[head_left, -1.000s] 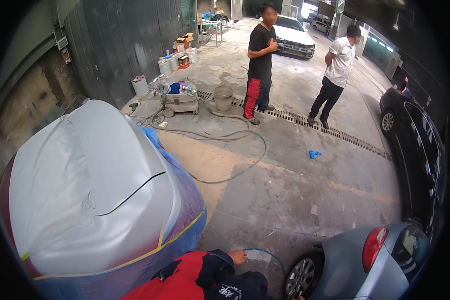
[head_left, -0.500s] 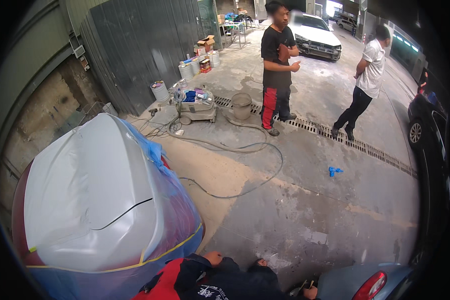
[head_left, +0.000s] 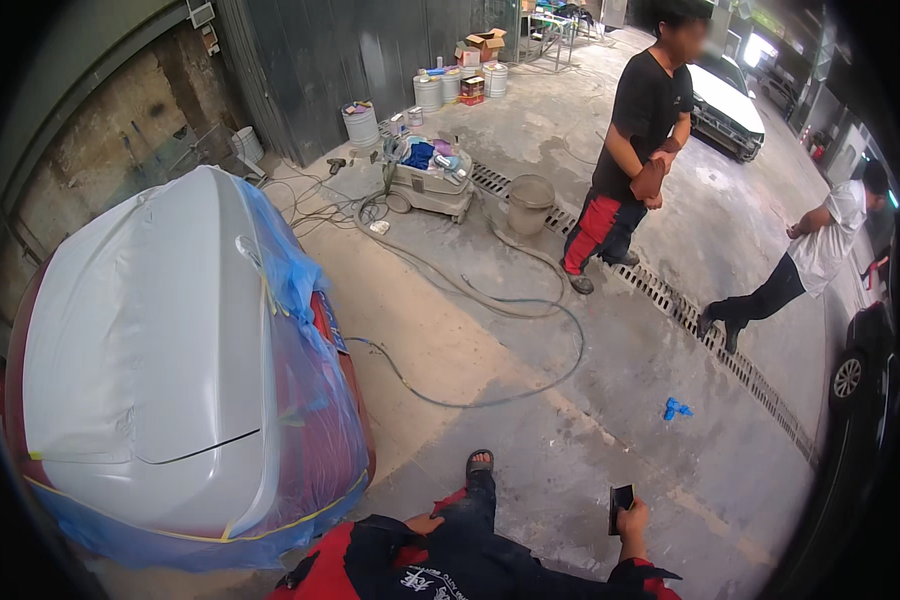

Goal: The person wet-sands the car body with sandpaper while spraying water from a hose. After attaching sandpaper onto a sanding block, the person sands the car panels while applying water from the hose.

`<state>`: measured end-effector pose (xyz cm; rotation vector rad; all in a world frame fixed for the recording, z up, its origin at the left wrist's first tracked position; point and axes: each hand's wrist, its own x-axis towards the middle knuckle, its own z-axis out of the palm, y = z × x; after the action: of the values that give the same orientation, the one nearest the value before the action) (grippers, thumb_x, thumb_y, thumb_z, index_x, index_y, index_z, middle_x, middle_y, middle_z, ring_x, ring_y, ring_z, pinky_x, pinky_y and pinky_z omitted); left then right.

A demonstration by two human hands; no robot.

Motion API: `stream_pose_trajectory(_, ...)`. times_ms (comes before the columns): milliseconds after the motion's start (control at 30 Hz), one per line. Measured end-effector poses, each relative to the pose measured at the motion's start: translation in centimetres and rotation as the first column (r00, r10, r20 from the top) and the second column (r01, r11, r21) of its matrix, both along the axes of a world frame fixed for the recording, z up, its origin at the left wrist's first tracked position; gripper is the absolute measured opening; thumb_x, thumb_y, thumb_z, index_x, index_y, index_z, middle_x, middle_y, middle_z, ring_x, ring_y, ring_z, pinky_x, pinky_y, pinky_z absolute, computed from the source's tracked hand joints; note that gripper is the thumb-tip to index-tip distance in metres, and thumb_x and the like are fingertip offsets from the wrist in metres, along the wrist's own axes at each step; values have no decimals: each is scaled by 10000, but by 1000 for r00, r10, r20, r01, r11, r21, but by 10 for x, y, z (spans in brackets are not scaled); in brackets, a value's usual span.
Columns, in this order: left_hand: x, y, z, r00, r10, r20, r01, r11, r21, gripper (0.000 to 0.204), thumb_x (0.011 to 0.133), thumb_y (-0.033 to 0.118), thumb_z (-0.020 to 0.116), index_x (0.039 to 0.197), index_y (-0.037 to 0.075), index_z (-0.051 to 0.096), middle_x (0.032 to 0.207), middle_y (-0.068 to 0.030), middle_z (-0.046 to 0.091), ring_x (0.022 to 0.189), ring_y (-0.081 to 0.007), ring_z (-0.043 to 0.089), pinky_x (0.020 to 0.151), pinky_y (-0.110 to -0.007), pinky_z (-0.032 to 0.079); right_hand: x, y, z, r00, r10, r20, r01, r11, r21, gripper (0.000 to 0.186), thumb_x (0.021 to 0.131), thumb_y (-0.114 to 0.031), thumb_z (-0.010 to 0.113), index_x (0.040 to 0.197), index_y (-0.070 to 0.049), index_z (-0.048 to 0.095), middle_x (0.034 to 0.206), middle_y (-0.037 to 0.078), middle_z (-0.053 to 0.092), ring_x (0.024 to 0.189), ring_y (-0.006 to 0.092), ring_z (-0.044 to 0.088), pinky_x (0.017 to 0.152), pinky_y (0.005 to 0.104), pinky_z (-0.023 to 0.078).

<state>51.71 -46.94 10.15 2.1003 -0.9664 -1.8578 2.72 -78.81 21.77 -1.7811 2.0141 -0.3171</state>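
The dark flat object [head_left: 616,512] is held up over the floor, jutting left from the fingers of the right hand [head_left: 633,517], which are closed around it; they cover part of it, so its kind is hard to tell. The left hand [head_left: 426,524] lies well to the left, against the dark clothing; its fingers are partly hidden, and I cannot tell whether they are open or closed. Ahead of both hands' fingers, between them, a sandaled foot [head_left: 480,462] shows. Left of the left fingers, blue film [head_left: 315,440] wraps the side of a grey-and-red car [head_left: 170,340], hiding its lower body. Beyond the right fingers lies a small blue item [head_left: 677,409], its shape unclear. To their far right, a black car [head_left: 852,385] sinks into the dark rim. Farther ahead, a person in black [head_left: 650,110] partly hides a white car [head_left: 732,108].
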Motion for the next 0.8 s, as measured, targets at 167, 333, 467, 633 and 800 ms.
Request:
stream_pose_trajectory(167, 48, -145, 27, 958, -58, 282, 106, 982, -157, 609, 980, 451, 618, 1305, -59, 695, 1189, -294, 754, 1124, -484, 721, 1010, -519, 551, 4, -67, -13, 999, -31, -13, 31, 999, 29, 298, 723, 41, 699, 1005, -14, 777, 898, 205, 783, 865, 366, 777, 803, 469, 586)
stream_pose_trajectory(333, 133, -311, 82, 957, 166, 237, -52, 905, -423, 484, 967, 311, 631, 1343, 13, 688, 1173, -262, 765, 1099, -438, 738, 971, -508, 569, -20, -99, -36, 961, -277, 17, 274, 957, 99, 320, 654, 98, 566, 912, 37, 744, 770, 197, 733, 772, 341, 750, 735, 485, 576)
stream_pose_trajectory(467, 184, -412, 101, 948, 306, 92, -227, 848, -479, 438, 984, 301, 654, 1350, 65, 697, 1129, -216, 785, 1063, -400, 754, 937, -464, 587, -9, -140, -48, 968, -163, -193, 208, 948, 241, 299, 666, -60, 628, 909, 67, 746, 874, 285, 757, 913, 447, 766, 863, 516, 579)
stream_pose_trajectory(633, 244, -467, 119, 896, 385, 223, -248, 847, -470, 431, 999, 315, 660, 1335, 49, 700, 1076, -190, 797, 1025, -387, 762, 921, -465, 592, 95, -300, -76, 994, -38, -102, 78, 904, 419, 371, 682, -69, 643, 1004, 70, 762, 906, 265, 774, 935, 428, 772, 845, 502, 581)
stream_pose_trajectory(800, 294, -479, 151, 788, 577, 214, -432, 766, -476, 403, 999, 283, 671, 1317, 39, 710, 1041, -180, 795, 980, -366, 764, 905, -452, 593, 318, -518, -93, 948, 315, 53, -313, 880, 359, 510, 741, -126, 726, 1219, 52, 732, 1095, 274, 775, 1040, 424, 759, 924, 483, 584)
